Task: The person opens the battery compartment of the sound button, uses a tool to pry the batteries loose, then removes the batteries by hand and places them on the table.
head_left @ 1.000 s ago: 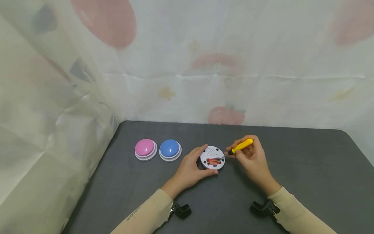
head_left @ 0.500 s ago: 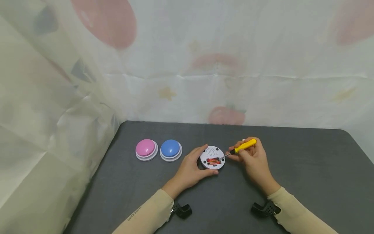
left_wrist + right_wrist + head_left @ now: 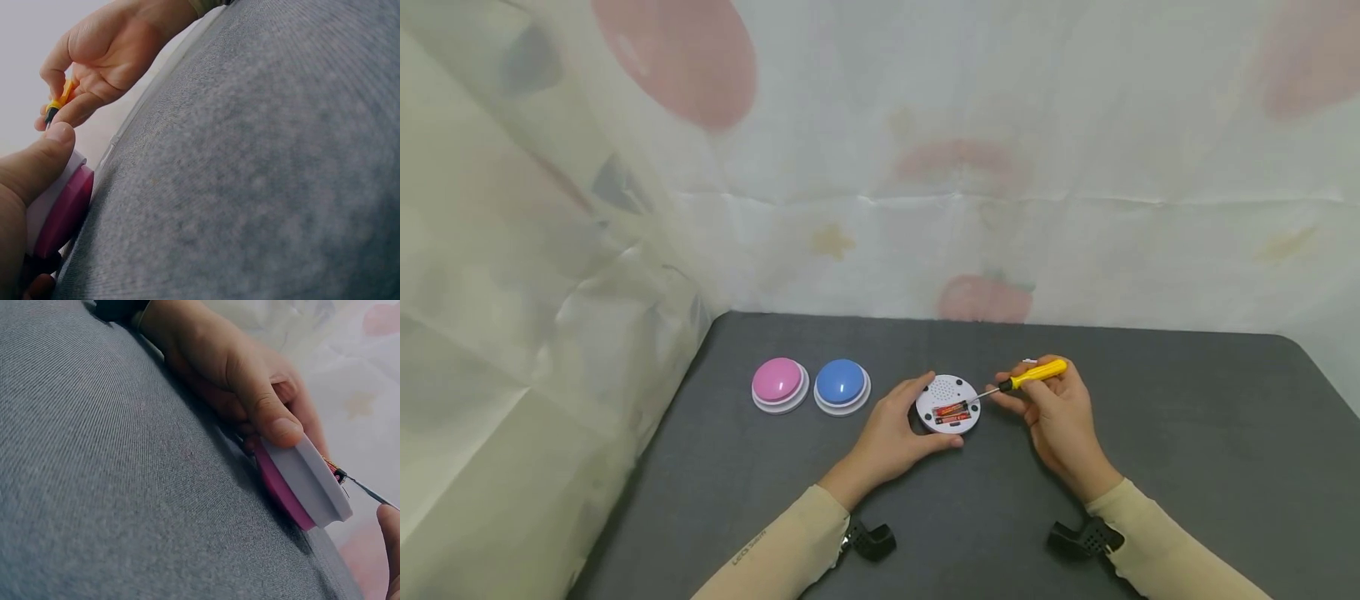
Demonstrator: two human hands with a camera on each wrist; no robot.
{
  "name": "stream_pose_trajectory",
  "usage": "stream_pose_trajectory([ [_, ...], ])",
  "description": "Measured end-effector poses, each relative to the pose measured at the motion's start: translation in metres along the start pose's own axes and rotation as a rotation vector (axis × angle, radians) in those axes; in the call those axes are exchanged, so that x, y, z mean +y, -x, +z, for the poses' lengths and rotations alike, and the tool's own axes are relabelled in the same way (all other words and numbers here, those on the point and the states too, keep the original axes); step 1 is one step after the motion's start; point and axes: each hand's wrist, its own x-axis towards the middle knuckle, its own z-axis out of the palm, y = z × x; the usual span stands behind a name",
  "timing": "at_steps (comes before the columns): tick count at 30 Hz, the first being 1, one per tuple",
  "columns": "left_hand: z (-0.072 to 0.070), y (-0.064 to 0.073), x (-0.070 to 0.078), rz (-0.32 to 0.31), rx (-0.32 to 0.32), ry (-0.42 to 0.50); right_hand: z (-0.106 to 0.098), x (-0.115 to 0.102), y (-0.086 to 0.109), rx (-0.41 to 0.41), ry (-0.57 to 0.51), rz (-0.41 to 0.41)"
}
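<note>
A white-based, pink-domed push button (image 3: 944, 390) faces dome-down, two red batteries (image 3: 952, 410) exposed; a yellow-handled screwdriver (image 3: 1037, 372) slants, tip at one battery's raised end.

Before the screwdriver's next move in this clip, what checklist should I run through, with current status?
1. Device steadied: ok, the left hand grips the white device.
2. Device face down: ok, its pink dome is underneath.
3. Screwdriver held: ok, the yellow screwdriver is in the right hand, tip at the upper battery.
4. Both batteries out: not ok; the upper one has its right end raised, the lower battery lies in the compartment.
5. Battery casing unscratched: cannot tell, too small.
</note>
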Motion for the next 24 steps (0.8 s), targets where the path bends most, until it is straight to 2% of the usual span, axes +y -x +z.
stream_pose_trajectory([
  [8, 0.0004, 0.0007, 0.0004, -0.013, -0.008, -0.005, 0.0001, -0.0034, -0.0010, 0.031, -0.022, -0.014],
  [17, 0.0004, 0.0009, -0.0009, 0.058, -0.024, -0.024, -0.0042, -0.0008, -0.0036, 0.070, -0.035, -0.035],
  [24, -0.0004, 0.0034, 0.0012, 0.015, -0.024, -0.013, -0.0050, 0.0018, -0.0034, 0.079, -0.048, -0.049],
])
